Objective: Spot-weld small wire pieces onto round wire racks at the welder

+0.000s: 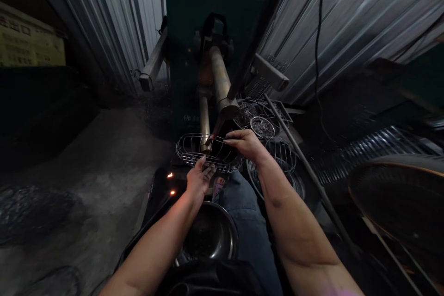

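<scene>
An oval wire basket [187, 153] sits around the end of the lower metal rod [204, 118] of a machine. My left hand [200, 178] grips the near side of its wires from below. At the right, my right hand [243, 142] is closed in a pinch on a thin wire that reaches to the rod tips. A small orange glow shows where that wire meets the upper electrode, under the thick brass-coloured arm [220, 76]. Two bright sparks are in the air left of my left hand.
A metal bowl [225, 236] is below my forearms, near my legs. Wire rings and wire parts [262, 126] lie behind and right of my right hand. A long bar [305, 162] slants down there. A large round rimmed object [398, 159] stands at the far right.
</scene>
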The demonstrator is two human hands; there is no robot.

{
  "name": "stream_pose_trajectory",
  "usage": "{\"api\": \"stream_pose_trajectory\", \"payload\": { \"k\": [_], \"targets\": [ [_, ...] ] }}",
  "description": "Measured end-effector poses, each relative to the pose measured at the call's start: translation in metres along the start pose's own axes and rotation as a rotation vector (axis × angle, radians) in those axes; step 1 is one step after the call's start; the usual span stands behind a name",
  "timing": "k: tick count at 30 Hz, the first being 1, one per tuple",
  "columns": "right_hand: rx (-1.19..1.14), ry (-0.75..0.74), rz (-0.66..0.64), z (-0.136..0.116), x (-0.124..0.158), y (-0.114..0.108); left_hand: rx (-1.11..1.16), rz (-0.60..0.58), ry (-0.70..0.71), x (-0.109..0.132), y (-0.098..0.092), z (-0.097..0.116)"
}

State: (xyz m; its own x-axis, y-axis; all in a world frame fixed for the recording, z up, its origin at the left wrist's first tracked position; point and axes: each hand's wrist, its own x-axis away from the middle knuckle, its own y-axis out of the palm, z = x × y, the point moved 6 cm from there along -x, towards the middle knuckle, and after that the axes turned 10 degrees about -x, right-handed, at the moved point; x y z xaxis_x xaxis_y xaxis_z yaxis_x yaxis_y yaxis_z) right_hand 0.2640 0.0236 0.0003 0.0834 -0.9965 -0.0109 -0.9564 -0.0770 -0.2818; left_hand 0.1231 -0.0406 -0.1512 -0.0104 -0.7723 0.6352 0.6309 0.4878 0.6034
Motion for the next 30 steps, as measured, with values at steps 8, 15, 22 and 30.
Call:
{"api": "stream_pose_trajectory", "payload": {
  "k": [8, 15, 22, 30],
  "targets": [
    [-0.034, 0.013, -0.076, 0.006, 0.013, -0.005, -0.024, -0.05, -0.01, 0.003, 0.001, 0.003],
    [0.033, -0.087, -0.022, 0.001, -0.003, 0.004, 0.006, -0.03, -0.019, -0.005, 0.001, 0.004],
    [0.21, -0.094, 0.04, 0.006, -0.006, 0.005, -0.023, -0.026, -0.068, -0.007, 0.003, -0.001],
    [0.141, -0.099, 0.088, 0.021, 0.007, -0.026, -0.034, -0.037, -0.058, -0.007, 0.0, 0.003]
  ]
}}
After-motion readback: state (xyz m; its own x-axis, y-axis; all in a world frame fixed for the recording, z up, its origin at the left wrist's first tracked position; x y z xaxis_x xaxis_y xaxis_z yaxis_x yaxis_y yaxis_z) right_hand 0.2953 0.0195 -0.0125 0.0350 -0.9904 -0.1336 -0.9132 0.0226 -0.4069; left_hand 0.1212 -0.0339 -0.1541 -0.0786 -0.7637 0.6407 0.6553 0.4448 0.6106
